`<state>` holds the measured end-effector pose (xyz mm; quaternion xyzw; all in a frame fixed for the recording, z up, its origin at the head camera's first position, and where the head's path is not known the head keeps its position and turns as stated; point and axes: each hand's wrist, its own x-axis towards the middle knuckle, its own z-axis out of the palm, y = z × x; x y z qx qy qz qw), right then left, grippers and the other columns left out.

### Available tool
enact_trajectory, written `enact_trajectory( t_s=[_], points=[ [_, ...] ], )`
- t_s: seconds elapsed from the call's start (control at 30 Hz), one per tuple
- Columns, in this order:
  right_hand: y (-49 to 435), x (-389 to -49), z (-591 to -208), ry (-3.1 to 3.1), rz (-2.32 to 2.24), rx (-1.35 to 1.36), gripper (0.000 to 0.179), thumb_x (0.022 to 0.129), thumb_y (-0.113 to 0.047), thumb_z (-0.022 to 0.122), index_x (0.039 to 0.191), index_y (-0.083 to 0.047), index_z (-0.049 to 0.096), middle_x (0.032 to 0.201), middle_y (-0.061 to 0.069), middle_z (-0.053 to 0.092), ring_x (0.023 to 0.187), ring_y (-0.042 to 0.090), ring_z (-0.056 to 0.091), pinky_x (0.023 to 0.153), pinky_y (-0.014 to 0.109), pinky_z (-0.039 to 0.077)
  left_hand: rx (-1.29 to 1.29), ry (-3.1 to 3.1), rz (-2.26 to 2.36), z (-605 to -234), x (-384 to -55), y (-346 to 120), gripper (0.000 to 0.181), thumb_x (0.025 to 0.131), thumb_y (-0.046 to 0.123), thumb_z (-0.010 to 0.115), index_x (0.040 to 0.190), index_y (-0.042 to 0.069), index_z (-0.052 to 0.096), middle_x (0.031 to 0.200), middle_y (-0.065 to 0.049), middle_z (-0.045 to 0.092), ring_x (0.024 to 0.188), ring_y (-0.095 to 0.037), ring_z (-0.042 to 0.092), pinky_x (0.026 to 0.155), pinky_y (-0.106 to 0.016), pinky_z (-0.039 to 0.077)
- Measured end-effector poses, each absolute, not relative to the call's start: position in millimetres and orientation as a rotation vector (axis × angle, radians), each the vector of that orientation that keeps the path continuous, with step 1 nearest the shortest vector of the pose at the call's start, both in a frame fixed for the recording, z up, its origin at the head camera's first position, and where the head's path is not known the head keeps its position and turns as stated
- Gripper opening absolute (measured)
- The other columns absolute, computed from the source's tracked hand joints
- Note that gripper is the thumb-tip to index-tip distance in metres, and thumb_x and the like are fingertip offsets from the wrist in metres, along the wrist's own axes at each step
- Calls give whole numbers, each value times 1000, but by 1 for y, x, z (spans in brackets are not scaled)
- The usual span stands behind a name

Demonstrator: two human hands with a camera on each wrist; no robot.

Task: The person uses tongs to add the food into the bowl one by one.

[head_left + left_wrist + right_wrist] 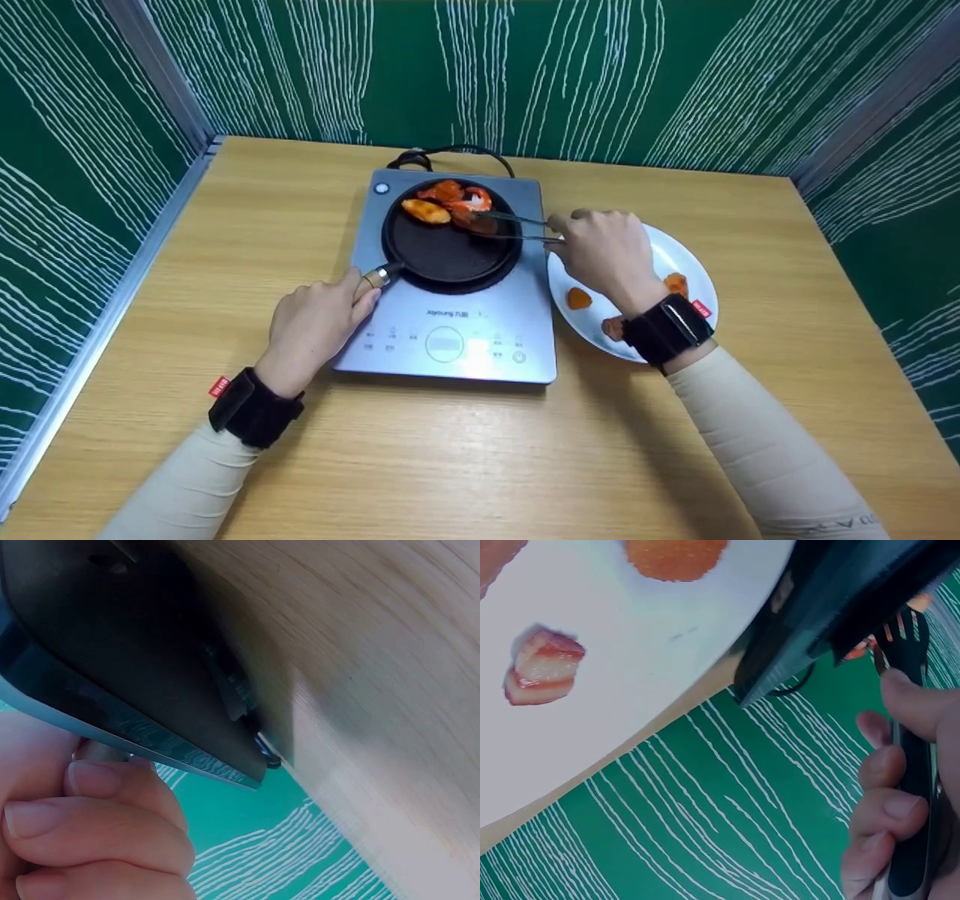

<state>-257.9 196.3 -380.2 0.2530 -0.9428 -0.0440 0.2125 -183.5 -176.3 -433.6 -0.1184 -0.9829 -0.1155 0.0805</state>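
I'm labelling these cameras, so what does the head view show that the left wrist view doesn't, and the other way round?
Only the head view shows the right hand, tongs, plate, food and inside of the pan. Only the left wrist view shows the dark underside of the cooktop. Both show the left hand, that cooktop, the table and green wall.

The left hand (315,322) partly hides the pan handle (373,280).

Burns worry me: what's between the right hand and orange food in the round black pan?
Black-and-silver tongs, gripped by the right hand, seen in the head view.
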Motion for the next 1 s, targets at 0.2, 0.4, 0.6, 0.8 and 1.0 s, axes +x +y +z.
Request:
enact_trajectory(
  t_s=[0.2,0.4,0.6,0.8,1.0],
  points=[
    [198,-250,-373,-2660,-54,713,20,94,-32,82,100,-13,79,68,5,63,54,24,53,45,42,42,-354,-2914,-349,-434,-183,-178,39,108,42,61,95,6,56,61,-6,43,51,-30,52,44,-42,38],
    [198,-247,-372,-2703,-35,704,18,95,-31,81,101,-14,81,68,5,65,54,24,52,46,39,41,-356,-2907,-356,-436,-183,-178,39,108,42,61,93,6,54,61,-6,43,51,-29,51,44,-41,37],
    [197,-249,-374,-2685,-66,674,14,97,-27,78,98,-13,80,62,2,50,53,24,47,45,39,40,-362,-2893,-367,-437,-183,-178,39,108,42,62,92,7,54,60,-5,41,50,-28,49,43,-40,36],
    [195,-250,-379,-2676,-103,637,10,98,-21,75,96,-12,79,61,2,47,50,24,47,44,39,41,-377,-2893,-341,-436,-183,-177,39,108,41,61,94,6,54,60,-5,41,49,-28,48,43,-39,35],
    [193,-251,-383,-2638,-137,623,13,99,-23,73,91,-12,74,59,2,44,49,24,45,42,39,39,-367,-2893,-345,-435,-182,-176,38,107,41,62,95,6,56,60,-5,41,50,-28,49,43,-40,35]
  ],
)
